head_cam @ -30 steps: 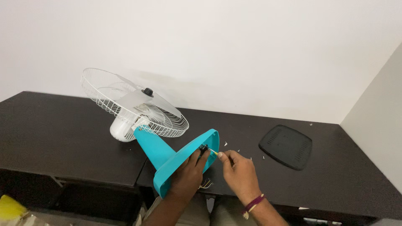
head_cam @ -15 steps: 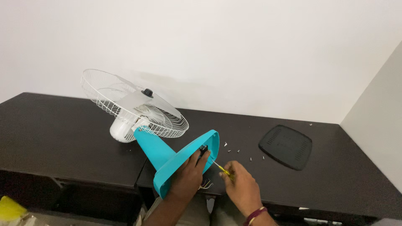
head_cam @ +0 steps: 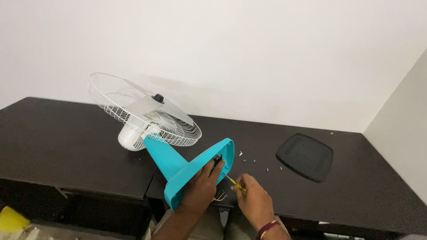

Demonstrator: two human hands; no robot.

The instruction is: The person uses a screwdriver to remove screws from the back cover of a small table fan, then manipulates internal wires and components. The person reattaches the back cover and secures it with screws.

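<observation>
A table fan lies tipped on the dark desk [head_cam: 66,146], its white wire cage [head_cam: 142,111] to the left and its turquoise base [head_cam: 195,171] turned toward me. My left hand [head_cam: 202,184] grips the rim of the base, fingers near a small black part [head_cam: 217,158]. My right hand [head_cam: 251,200] holds a yellow-handled screwdriver [head_cam: 235,184] with its thin shaft pointing up-left at the underside of the base. Thin wires [head_cam: 219,195] hang below the base.
Several small screws [head_cam: 254,162] lie scattered on the desk right of the base. A black square base cover [head_cam: 305,156] lies flat further right. White walls close the back and right. A yellow object [head_cam: 11,220] sits at the lower left, below the desk.
My right hand has drawn back toward me and slightly right, taking the screwdriver tip a little away from the base. My left hand and the fan stay as they were.
</observation>
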